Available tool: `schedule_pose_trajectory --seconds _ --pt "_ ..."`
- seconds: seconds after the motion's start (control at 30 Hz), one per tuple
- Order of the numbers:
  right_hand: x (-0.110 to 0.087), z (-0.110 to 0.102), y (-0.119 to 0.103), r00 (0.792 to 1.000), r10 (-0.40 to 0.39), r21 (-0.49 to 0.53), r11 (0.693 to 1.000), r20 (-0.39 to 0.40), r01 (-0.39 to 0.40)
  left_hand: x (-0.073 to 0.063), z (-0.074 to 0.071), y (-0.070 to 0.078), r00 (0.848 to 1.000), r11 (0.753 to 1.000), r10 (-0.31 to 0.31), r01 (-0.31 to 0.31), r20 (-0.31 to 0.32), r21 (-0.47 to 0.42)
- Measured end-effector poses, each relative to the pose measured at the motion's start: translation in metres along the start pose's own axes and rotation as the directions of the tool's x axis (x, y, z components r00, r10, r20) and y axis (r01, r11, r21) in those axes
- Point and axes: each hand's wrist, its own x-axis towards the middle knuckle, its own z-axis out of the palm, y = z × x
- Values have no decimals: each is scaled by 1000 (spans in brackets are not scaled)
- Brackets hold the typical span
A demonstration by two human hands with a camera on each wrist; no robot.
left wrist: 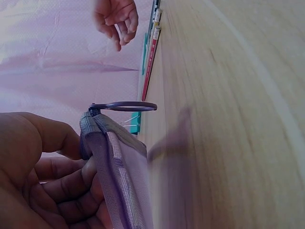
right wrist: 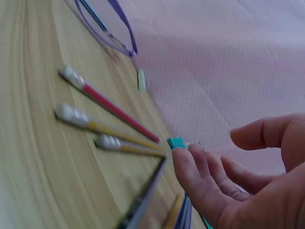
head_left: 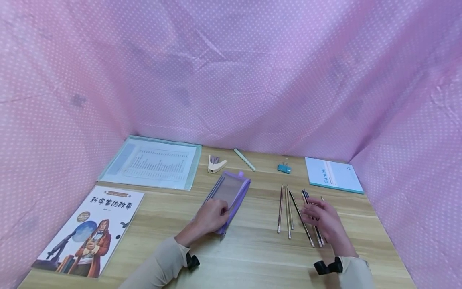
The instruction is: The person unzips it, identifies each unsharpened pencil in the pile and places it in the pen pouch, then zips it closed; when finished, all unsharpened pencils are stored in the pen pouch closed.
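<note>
My left hand (head_left: pixel 211 216) grips the near end of a purple mesh zip pouch (head_left: pixel 234 185). In the left wrist view the thumb and curled fingers pinch the pouch's edge (left wrist: pixel 102 152), beside a dark zip pull (left wrist: pixel 126 106). Thin, dark, pencil-like lengths show along the pouch's left side. Over the right part of a loose row of pencils hovers my right hand (head_left: pixel 325 220), its fingers loosely bent and holding nothing. A red pencil (right wrist: pixel 119 110) and a yellow pencil (right wrist: pixel 95 125) lie left of that hand, eraser ends toward me. Darker pencils (head_left: pixel 318 237) are partly hidden under it.
Behind the pouch lie a cream stapler (head_left: pixel 215 166), a pale green pen (head_left: pixel 244 159) and a teal binder clip (head_left: pixel 284 168). A notebook (head_left: pixel 335 174) is at the back right. A clear folder (head_left: pixel 155 162) and a book (head_left: pixel 90 233) lie left. Pink cloth (head_left: pixel 231 80) encloses the table.
</note>
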Motion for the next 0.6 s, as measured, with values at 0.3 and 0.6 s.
schedule_pose_trajectory --seconds 0.3,0.6 --pt "1 -23 7 1000 6 22 1000 16 -6 -1 1 0 1000 1000 -24 24 19 -14" --pt "6 -39 14 1000 6 -14 1000 -5 -6 0 -1 2 999 999 -34 34 26 -14"
